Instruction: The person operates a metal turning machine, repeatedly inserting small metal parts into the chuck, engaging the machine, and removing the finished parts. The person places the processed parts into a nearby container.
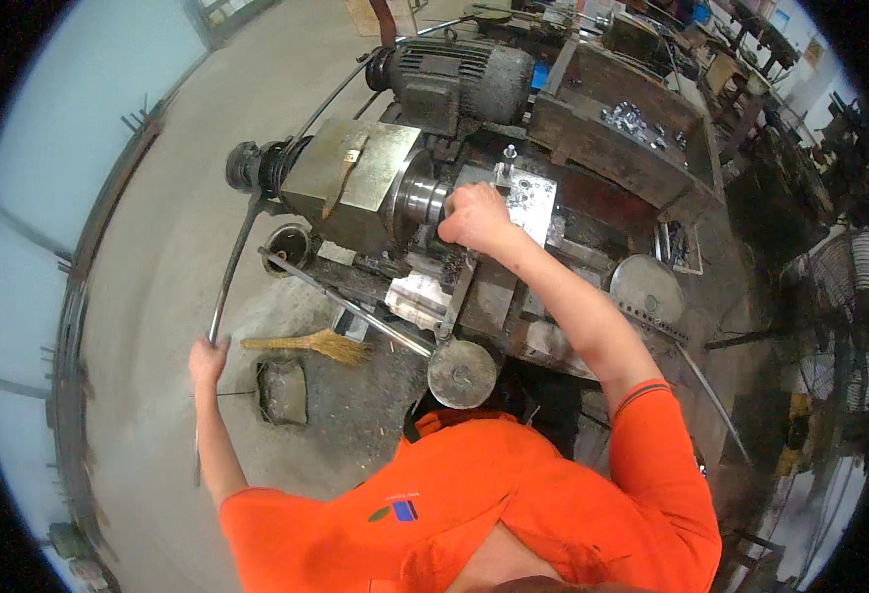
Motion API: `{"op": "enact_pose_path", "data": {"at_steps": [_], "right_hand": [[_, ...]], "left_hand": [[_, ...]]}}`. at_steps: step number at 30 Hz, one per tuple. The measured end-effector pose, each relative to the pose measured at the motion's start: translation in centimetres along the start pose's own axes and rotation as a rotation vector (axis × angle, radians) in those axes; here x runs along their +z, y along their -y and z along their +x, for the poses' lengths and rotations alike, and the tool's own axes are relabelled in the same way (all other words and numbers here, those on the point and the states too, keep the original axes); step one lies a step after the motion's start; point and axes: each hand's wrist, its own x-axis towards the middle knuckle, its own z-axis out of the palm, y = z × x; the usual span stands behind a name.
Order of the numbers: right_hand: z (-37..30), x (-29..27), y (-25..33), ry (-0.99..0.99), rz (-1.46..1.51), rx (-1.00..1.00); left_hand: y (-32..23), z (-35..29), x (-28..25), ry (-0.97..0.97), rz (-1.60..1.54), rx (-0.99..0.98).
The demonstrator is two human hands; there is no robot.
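My left hand is wrapped round a long metal lever, which runs up to the left end of a small lathe's headstock. At the shiny round spindle nose, my right hand has its fingers curled in against the end face. What those fingers hold, if anything, is hidden behind the hand. Just beyond the right hand lies a bright metal plate with an upright bolt by it. A brush with a wooden handle rests on top of the headstock.
Behind the headstock sits a grimy electric motor. A metal tray at the back right holds small shiny parts. A rod with a round disc juts out near my body. On the floor are a straw broom and a bucket.
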Motion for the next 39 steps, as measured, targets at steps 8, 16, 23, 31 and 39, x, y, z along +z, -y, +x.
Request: {"op": "enact_pose_path", "data": {"at_steps": [8,16,23,31,39], "right_hand": [[0.4,0.5,0.3,0.02,-0.023,-0.024],[0.5,0.2,-0.2,-0.009,0.014,-0.052],[1.0,0.8,0.1,-0.006,-0.011,-0.118],[0.2,0.6,-0.6,-0.039,-0.092,-0.088],[-1.8,-5.3,-2.2,-0.158,-0.113,0.063]], "left_hand": [[3.0,6.5,1.4,-0.032,-0.036,-0.118],[-2.3,1.6,-1.5,0.048,-0.16,-0.159],[-3.5,-3.8,-0.7,-0.074,-0.285,-0.201],[-9.7,-9.3,0.2,-0.296,-0.212,-0.094],[-4.7,-5.2,0.5,0.193,-0.815,0.14]]}}
